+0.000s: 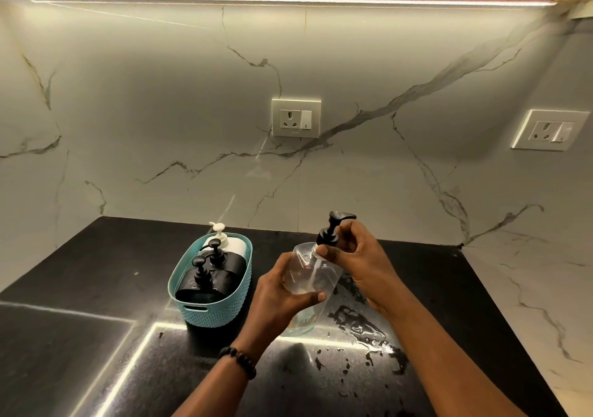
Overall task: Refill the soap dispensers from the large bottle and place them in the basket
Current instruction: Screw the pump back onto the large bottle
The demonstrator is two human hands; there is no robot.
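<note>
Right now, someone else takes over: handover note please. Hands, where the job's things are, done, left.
Left hand: wrapped around the body of the clear dispenser, tilted above the black counter.
Right hand: fingers at the neck, on the black pump head; tightening or loosening, cannot tell.
Teal basket: left of the hands, holds two black-pump dispensers and one white-pump bottle.
Spilled liquid on the counter, right of the clear dispenser.
Large refill bottle: not identifiable in view.
Done: three bottles in the basket.
Left: finish the pump, put this dispenser into the basket; probably wipe the spill.
</note>
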